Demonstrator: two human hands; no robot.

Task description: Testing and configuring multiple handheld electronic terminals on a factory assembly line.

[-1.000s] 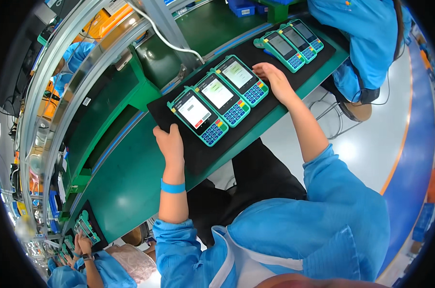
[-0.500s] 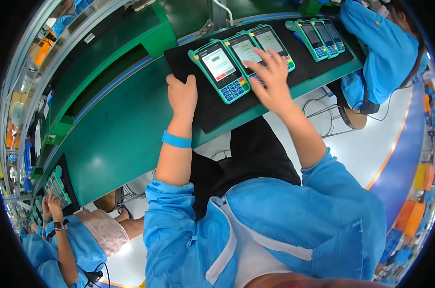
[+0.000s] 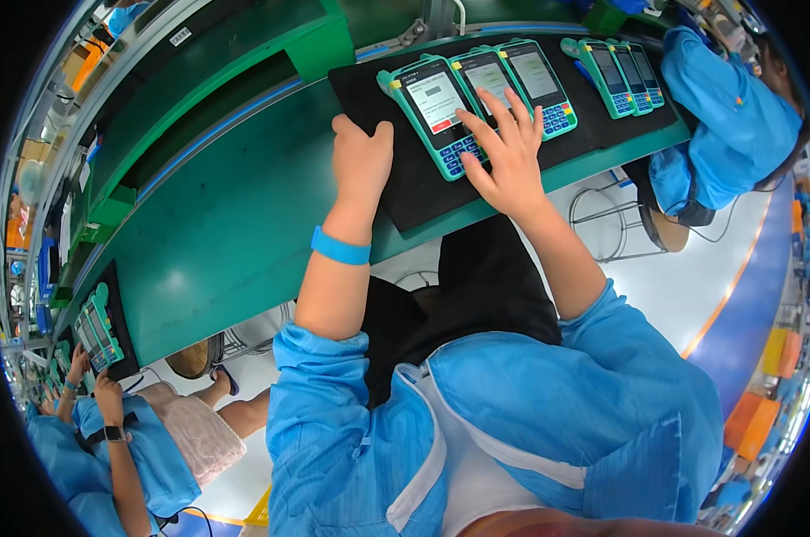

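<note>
Three teal card payment terminals with lit screens and blue keypads lie side by side on a black mat point(image 3: 358, 82): a left terminal point(image 3: 420, 92), a middle terminal point(image 3: 478, 79) and a right terminal point(image 3: 533, 76). The left one's screen shows a red button. My right hand point(image 3: 509, 161) is open, fingers spread over the left and middle terminals. Its index fingertip is at the lower right of the left screen; its thumb is by that keypad. My left hand point(image 3: 362, 161) is curled closed at the mat's left edge; whatever its fingers hold, if anything, is hidden.
More terminals point(image 3: 612, 80) lie farther right, near a person in blue point(image 3: 731, 116). At the lower left, another person's hands point(image 3: 108, 394) are by a terminal point(image 3: 96, 331). A green shelf point(image 3: 244, 76) runs behind the green bench point(image 3: 217, 242).
My right hand has moved left relative to the terminals, its index finger passing from the middle one to the left one's screen. The whole view has shifted slightly. My left hand stays curled.
</note>
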